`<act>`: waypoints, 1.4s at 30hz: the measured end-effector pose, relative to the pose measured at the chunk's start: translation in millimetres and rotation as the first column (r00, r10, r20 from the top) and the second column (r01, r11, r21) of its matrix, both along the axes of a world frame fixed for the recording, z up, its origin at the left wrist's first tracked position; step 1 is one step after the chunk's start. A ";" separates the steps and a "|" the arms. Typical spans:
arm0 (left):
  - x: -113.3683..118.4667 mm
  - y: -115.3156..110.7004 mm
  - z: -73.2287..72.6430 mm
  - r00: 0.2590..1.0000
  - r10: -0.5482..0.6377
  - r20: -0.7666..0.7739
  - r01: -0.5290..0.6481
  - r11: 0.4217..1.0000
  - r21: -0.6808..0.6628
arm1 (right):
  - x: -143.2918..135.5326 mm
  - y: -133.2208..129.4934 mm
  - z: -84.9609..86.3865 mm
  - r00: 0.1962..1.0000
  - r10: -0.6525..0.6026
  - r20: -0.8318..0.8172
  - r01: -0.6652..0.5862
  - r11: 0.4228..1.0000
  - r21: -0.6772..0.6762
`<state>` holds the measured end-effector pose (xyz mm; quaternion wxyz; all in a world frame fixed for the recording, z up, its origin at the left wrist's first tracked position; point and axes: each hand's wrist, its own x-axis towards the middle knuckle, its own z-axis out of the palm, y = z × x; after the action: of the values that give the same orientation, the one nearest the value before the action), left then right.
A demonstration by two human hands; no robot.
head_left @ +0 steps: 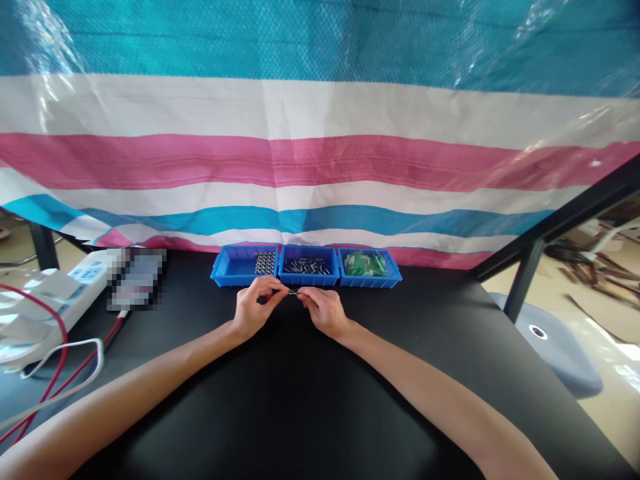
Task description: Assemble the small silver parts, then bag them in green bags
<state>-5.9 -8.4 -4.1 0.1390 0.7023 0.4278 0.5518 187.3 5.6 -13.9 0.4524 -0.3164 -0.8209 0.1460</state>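
Between the fingertips of both hands is a small shiny metal screw [293,292], mostly covered by the fingers. My left hand [254,308] pinches its left end with thumb and forefinger. On the other side, my right hand [326,311] is closed in a pinch on its right end. Both hands are just in front of three blue bins. The left bin [233,265] has small round metal parts, like nuts, grouped on its right side. Loose metal screws [307,267] lie in the middle bin [309,281]. Green-and-clear plastic packets [367,263] fill the right bin [395,275].
A black tabletop [280,407] lies under my arms. At left are a white power strip [83,283], red and white cables [63,340] and a blurred-out device [137,280]. Striped sheeting [320,160] hangs behind the bins. A grey stool [560,347] stands beyond the right edge.
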 end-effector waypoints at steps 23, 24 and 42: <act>-0.3 -0.9 1.1 0.998 -0.062 -0.026 0.061 0.998 -0.019 | -1.3 -1.2 7.6 0.999 -0.037 -0.014 0.037 0.999 0.000; -0.3 -0.6 1.2 0.998 -0.056 -0.030 0.056 0.998 -0.012 | -1.5 -0.8 7.6 0.998 -0.055 -0.016 0.056 0.998 0.014; -0.9 2.9 6.0 0.990 -0.111 -0.085 0.108 0.993 -0.045 | -2.4 -2.7 8.1 0.993 -0.044 -0.107 0.035 0.996 -0.084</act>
<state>-6.9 -5.5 1.8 0.1643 0.7453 0.4052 0.5033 184.9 2.8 -5.7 0.4861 -0.3425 -0.7818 0.1874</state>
